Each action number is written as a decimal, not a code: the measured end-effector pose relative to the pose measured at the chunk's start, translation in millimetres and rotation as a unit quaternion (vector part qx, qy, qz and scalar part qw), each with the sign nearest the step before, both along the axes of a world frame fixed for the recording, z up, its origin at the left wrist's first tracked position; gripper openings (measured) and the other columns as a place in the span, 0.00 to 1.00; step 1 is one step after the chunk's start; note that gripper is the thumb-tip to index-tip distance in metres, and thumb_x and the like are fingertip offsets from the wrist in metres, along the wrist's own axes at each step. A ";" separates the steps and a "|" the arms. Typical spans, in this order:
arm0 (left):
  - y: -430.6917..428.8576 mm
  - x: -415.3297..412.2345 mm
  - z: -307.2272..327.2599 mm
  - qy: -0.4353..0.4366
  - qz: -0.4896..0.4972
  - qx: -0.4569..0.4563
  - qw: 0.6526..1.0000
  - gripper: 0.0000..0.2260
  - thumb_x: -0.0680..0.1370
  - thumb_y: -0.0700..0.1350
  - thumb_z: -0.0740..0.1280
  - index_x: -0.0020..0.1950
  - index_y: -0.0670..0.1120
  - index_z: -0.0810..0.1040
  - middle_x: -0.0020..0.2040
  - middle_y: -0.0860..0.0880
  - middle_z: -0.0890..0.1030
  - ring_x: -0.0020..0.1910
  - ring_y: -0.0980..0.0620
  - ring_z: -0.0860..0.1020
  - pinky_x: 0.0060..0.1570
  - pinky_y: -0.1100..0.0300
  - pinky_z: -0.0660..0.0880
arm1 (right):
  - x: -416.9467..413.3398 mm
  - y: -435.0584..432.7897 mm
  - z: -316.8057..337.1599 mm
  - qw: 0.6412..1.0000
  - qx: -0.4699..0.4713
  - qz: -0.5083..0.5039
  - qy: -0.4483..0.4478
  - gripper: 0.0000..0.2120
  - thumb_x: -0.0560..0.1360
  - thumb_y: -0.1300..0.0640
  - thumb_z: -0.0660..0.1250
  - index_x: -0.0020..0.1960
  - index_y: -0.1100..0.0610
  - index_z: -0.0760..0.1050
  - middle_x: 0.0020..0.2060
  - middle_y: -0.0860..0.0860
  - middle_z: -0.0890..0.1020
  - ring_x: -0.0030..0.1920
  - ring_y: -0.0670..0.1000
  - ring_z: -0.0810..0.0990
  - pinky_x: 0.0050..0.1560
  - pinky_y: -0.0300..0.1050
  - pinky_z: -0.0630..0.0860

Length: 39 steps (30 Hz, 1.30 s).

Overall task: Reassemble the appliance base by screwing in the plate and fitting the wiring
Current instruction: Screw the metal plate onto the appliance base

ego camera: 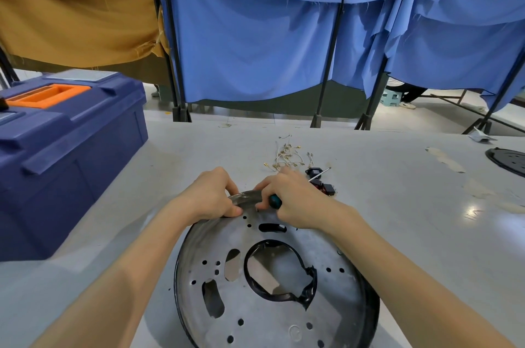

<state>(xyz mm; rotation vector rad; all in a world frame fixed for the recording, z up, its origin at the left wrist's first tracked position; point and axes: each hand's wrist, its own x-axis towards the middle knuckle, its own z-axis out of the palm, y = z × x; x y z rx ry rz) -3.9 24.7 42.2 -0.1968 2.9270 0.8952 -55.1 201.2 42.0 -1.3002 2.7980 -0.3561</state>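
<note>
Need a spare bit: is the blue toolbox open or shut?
Shut: the toolbox lid sits down on its body, orange handle folded flat.

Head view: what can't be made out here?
- Far rim of plate, head view: covered by left hand and right hand; any screw there is hidden.
- Near edge of plate: cut off by the bottom edge.
- Most of the screwdriver: inside the right hand; only handle end and tip show.
- Terminals on the wires: too small to count.
- Rest of the black disc: cut off by the right edge.
</note>
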 end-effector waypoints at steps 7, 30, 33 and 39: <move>0.3 1.8 -0.6 0.002 0.000 0.006 1.000 0.03 0.72 0.43 0.74 0.44 0.48 0.84 0.44 0.43 0.82 0.42 0.46 0.81 0.43 0.57 0.78 | -0.6 -6.1 -7.2 0.999 0.001 -0.023 0.031 0.06 0.78 0.60 0.64 0.47 0.55 0.81 0.59 0.53 0.79 0.53 0.55 0.68 0.49 0.43 0.57; -2.1 1.2 -5.4 0.004 0.011 0.016 1.000 0.06 0.73 0.45 0.75 0.48 0.45 0.83 0.46 0.45 0.83 0.42 0.50 0.80 0.41 0.61 0.76 | 2.4 23.2 20.6 0.984 -0.154 -0.054 -0.066 0.18 0.71 0.70 0.65 0.54 0.55 0.84 0.63 0.49 0.80 0.64 0.48 0.76 0.66 0.36 0.67; -1.7 1.6 -6.2 0.013 0.012 0.010 1.000 0.04 0.73 0.44 0.75 0.45 0.47 0.82 0.44 0.46 0.82 0.40 0.53 0.79 0.35 0.66 0.71 | -11.3 48.6 25.4 0.965 -0.216 -0.142 -0.047 0.16 0.72 0.70 0.67 0.54 0.56 0.84 0.55 0.53 0.84 0.56 0.51 0.81 0.58 0.37 0.74; -1.6 -1.3 -6.9 0.018 -0.001 -0.014 1.000 0.02 0.72 0.44 0.74 0.42 0.47 0.83 0.41 0.45 0.83 0.42 0.50 0.80 0.41 0.61 0.75 | -41.4 103.9 0.6 0.941 -0.127 -0.306 -0.067 0.08 0.72 0.67 0.71 0.51 0.60 0.83 0.47 0.56 0.82 0.48 0.56 0.80 0.47 0.43 0.75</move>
